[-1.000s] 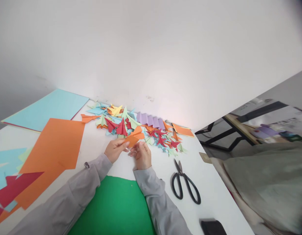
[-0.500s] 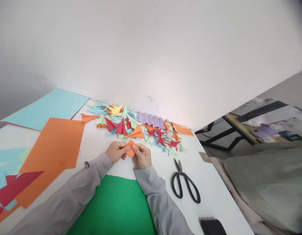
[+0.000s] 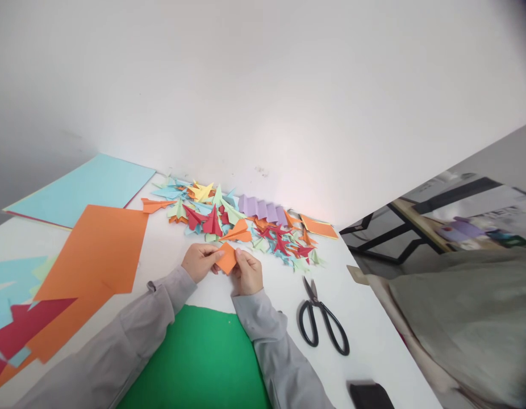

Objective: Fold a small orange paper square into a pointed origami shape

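Observation:
A small orange paper piece (image 3: pixel 226 258) is held up between my two hands near the middle of the white table. My left hand (image 3: pixel 199 262) pinches its left side, thumb on top. On its right edge, my right hand (image 3: pixel 248 272) grips with thumb and fingers. Just beyond them lies a pile of small folded paper shapes (image 3: pixel 212 220) in red, orange, green, blue and yellow. A pleated purple paper (image 3: pixel 263 209) stands behind that pile.
Black-handled scissors (image 3: pixel 316 315) lie slightly open at the right. Orange sheets (image 3: pixel 101 250), a light blue sheet (image 3: pixel 86 190) and red scraps (image 3: pixel 26 326) cover the left. Green paper (image 3: pixel 199 363) lies in front, a dark object (image 3: pixel 371 395) at lower right.
My right thumb has shifted from the middle of the orange paper to its right edge, so more of its face shows. Both hands have otherwise barely moved.

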Tool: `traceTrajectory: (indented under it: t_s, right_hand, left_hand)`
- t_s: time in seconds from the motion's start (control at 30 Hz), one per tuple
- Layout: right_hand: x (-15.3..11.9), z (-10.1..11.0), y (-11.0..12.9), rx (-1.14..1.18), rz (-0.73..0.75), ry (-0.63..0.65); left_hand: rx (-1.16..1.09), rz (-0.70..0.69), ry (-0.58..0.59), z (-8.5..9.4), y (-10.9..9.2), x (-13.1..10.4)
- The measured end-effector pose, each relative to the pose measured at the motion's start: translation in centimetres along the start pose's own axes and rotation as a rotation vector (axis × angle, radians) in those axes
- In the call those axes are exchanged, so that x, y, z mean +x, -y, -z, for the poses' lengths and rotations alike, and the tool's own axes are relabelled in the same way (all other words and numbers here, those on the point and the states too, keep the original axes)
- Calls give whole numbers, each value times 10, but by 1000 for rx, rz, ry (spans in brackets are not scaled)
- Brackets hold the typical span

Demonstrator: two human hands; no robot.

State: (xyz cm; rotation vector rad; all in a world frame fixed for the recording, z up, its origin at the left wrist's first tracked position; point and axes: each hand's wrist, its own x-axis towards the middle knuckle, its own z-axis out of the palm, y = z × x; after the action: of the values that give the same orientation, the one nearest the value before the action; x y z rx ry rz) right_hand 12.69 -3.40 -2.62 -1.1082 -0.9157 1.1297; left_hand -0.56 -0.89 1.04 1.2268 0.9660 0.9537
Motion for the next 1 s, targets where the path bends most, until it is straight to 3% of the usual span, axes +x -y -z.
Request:
traceTrajectory:
  t_s: [0.13, 0.37, 0.6, 1.0]
  right_hand:
    - [0, 1, 0, -63, 21, -5]
    - [-2, 0, 0, -113, 1, 23]
    - [-5, -4, 8, -158, -32, 67]
    - [-8, -6, 16, -270, 34, 121]
  left_hand:
    - [12, 19, -2, 0, 0, 0]
    - [122, -160, -84, 1, -2, -1]
    - [82, -103, -155, 3, -4, 0]
    - [82, -96, -142, 2, 3, 2]
